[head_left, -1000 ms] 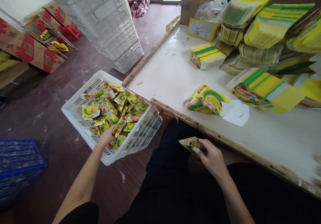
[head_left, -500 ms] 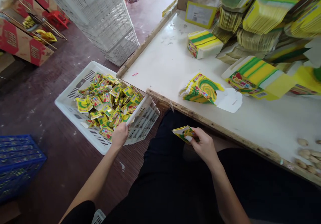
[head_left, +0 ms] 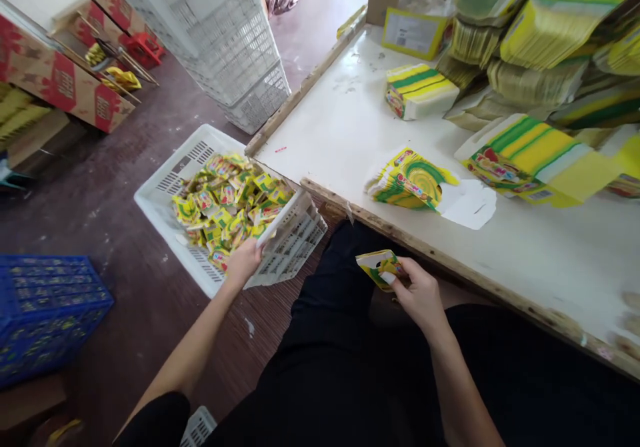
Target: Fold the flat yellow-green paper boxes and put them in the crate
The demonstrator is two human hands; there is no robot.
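My left hand point(head_left: 244, 262) is wrapped round the near right rim of a white plastic crate point(head_left: 165, 210). Many small yellow and green packets point(head_left: 225, 197) lie heaped inside it. Over my lap, my right hand point(head_left: 417, 293) pinches a folded yellow and green carton point(head_left: 377, 267) between thumb and fingers. On the white table point(head_left: 330, 140) a fanned stack of flat cartons point(head_left: 407, 180) rests near the wooden edge, with a white flap sticking out on its right.
White crates point(head_left: 210, 40) stand stacked behind the packet crate. A blue crate point(head_left: 50, 313) is on the floor at left, red-printed boxes point(head_left: 65, 80) behind it. Carton bundles point(head_left: 540, 40) are piled at the table's back right. A wooden strip point(head_left: 425, 247) edges the table.
The whole view has shifted, so the crates and table appear farther right. My left hand still grips the crate rim and my right hand still holds the carton.
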